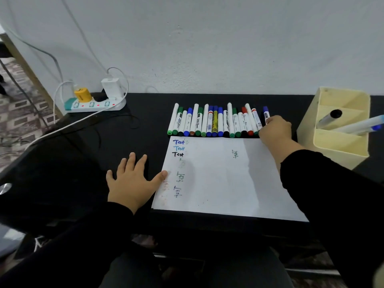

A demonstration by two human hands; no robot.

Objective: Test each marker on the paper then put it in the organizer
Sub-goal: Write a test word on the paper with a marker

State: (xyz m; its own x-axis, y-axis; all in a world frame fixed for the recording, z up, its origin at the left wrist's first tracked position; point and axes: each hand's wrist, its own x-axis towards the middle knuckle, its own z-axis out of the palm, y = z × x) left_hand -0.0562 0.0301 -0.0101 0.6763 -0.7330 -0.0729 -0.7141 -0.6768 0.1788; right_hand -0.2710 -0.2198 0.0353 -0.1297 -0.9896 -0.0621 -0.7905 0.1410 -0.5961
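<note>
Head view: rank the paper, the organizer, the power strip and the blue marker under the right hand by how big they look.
1. paper, largest by far.
2. organizer, though it sits at the frame edge, where the wide lens may stretch it.
3. power strip.
4. blue marker, smallest; the right hand covers its lower part.

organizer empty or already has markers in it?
Not empty: the organizer holds at least three markers, leaning in its compartments.
</note>
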